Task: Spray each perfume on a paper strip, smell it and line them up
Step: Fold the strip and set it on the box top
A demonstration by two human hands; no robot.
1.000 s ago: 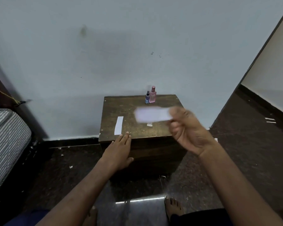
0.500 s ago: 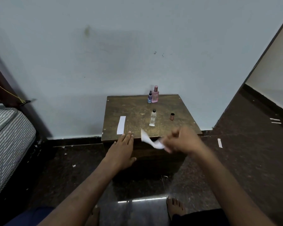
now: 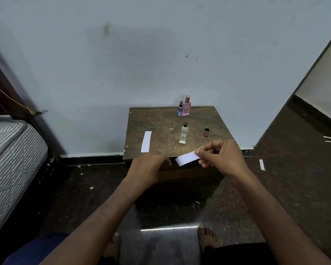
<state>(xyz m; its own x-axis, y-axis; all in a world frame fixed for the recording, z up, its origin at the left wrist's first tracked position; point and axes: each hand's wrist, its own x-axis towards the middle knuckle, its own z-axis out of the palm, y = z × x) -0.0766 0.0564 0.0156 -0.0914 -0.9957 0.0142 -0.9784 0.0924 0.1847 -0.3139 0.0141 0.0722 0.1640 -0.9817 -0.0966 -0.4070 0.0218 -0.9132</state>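
A person's right hand (image 3: 221,158) pinches one end of a paper strip (image 3: 186,158) at the near edge of the wooden stand (image 3: 161,121); its long axis points left toward the left hand (image 3: 148,166), loosely curled, holding nothing, the nearer hand to the free end.

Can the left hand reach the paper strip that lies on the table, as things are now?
Probably yes. The left hand holds nothing and rests at the table's near edge, and nothing stands between it and the flat paper strip.
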